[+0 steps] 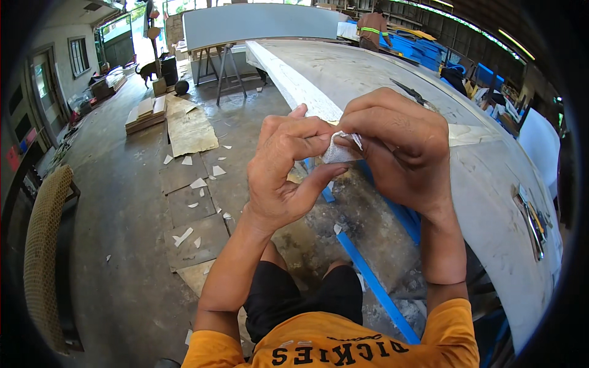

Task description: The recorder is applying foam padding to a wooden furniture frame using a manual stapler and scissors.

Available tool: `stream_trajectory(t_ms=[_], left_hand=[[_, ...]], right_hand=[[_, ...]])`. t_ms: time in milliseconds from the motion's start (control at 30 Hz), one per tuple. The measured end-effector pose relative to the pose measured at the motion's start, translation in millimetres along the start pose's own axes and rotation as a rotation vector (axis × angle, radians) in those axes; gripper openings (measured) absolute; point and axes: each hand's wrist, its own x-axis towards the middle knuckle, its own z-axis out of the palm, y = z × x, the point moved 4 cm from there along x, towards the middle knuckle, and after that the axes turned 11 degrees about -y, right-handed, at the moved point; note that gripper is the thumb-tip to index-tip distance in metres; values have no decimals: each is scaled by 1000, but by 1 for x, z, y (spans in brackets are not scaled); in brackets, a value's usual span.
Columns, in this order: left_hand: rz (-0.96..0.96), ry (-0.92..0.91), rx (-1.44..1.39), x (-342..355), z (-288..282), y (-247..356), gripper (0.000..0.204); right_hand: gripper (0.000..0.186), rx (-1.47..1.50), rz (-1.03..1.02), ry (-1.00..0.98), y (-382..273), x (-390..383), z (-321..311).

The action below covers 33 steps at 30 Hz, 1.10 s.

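Observation:
Both my hands are raised in front of my chest and meet over a small, whitish, rough-textured folded sheet (340, 151). My left hand (276, 168) has its fingers closed at the sheet's left side, with the thumb beneath. My right hand (402, 147) pinches the upper right edge between curled fingers and thumb. Part of the sheet is hidden by the fingers, and its material is hard to tell. Just beyond my hands runs a long white rough-surfaced strip (297, 83), along the near edge of a large pale tabletop (485, 162).
A dark hand tool (410, 92) and several metal tools (531, 221) lie on the tabletop. Blue bars (374, 282) stand below it. White scraps (198, 183) and flat boards litter the floor. A patterned chair back (46, 257) is left; another person (373, 29) stands far off.

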Motion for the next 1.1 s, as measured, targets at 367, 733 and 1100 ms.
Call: stream_trajectory(t_ms=[367, 733, 1100], left_hand=[[-248, 52, -62, 6, -2, 16, 28], [-307, -30, 67, 15, -3, 26, 23], [-284, 101, -115, 6, 0, 16, 24]], right_hand=[[16, 107, 77, -7, 1, -2, 1], [18, 264, 152, 89, 6, -15, -5], [16, 251, 183, 67, 4, -27, -8]])
